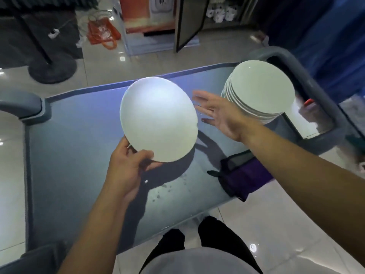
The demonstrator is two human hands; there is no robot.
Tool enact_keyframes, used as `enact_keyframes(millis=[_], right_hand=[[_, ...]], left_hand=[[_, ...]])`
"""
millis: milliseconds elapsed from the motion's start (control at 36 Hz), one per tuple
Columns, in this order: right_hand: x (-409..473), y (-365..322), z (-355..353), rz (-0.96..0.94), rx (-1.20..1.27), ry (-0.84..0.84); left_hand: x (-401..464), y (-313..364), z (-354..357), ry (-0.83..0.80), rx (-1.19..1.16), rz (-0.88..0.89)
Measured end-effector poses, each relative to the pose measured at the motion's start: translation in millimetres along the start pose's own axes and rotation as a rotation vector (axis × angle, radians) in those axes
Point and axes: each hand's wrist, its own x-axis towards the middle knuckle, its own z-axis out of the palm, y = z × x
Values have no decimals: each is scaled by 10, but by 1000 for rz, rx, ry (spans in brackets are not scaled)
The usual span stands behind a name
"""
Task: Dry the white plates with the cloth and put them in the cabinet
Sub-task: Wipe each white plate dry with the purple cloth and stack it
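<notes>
Watching left hand pinching plate by near rim, tilted above table. Right hand spreading flat, empty, beside plate. Stack sitting far right, cloth lying near edge. Judging one-handed rim grip risking slip; wet surface helping it.

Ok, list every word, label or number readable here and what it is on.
None can be read.
Orange bag on the floor: white print, too blurred to read.
Orange-and-white box: a mark near its top, too blurred to read.
Plates and table: no text visible.
</notes>
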Motion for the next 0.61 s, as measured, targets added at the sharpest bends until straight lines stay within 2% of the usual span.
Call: enact_keyframes(millis=[56,111,167,333,389,472,611], right_hand=[[-181,210,-154,-9,-164,88],[-414,465,-334,-39,-431,168],[-725,749,-513,-18,-731,168],[-1511,1698,-1015,17,-1463,-139],[-1547,1908,-1135,-42,-1585,-156],[-1450,1980,-1201,-172,-1625,-87],[-1352,1932,-1139,-139,-1641,-76]], left_hand=[[-28,-111,-5,-2,-76,-95],[-77,-231,-6,37,-124,-138],[-129,-340,-22,70,-159,-162],[-226,-483,-73,137,-301,-267],[-258,-476,-60,124,-284,-266],[-291,-446,-44,105,-271,-268],[-308,-427,-46,70,-307,-278]])
